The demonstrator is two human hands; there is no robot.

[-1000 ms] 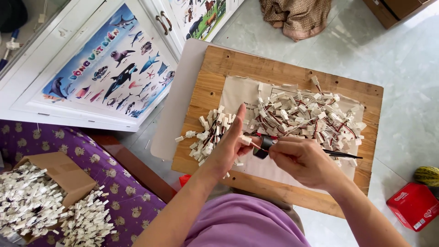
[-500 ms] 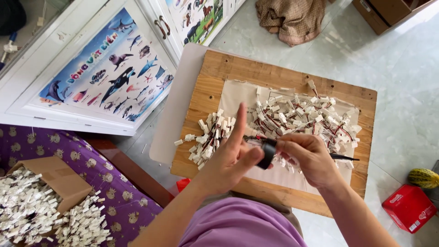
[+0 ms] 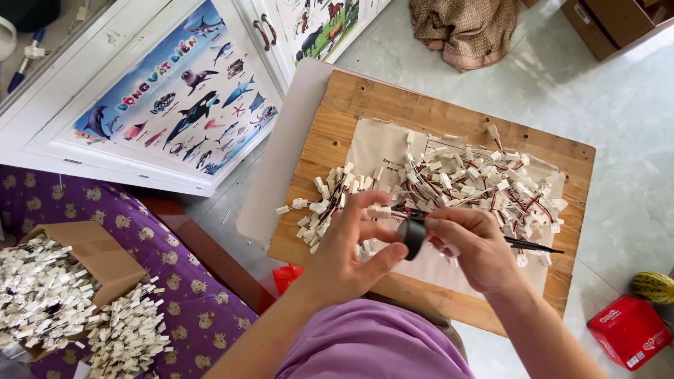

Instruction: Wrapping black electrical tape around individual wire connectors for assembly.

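My left hand (image 3: 349,247) holds a small white connector with red and black wires (image 3: 382,210) between fingertips, and its thumb touches a black tape roll (image 3: 413,236). My right hand (image 3: 472,247) grips that tape roll and a thin dark tool (image 3: 533,245) that sticks out to the right. Both hands hover over a wooden board (image 3: 330,144) covered by a sheet of paper (image 3: 382,147). A big pile of white connectors with wires (image 3: 484,182) lies on the paper, and a smaller pile (image 3: 326,200) lies at the left.
A cardboard box (image 3: 98,256) heaped with white connectors sits on a purple patterned cloth (image 3: 189,309) at lower left. A white cabinet with a sea-animal poster (image 3: 175,105) stands at upper left. A brown bag (image 3: 463,28), a red box (image 3: 628,330) and a green fruit (image 3: 653,286) lie on the tile floor.
My left index finger, stretched upward before, has curled down onto the connector. Both hands stay together over the board around the tape roll.
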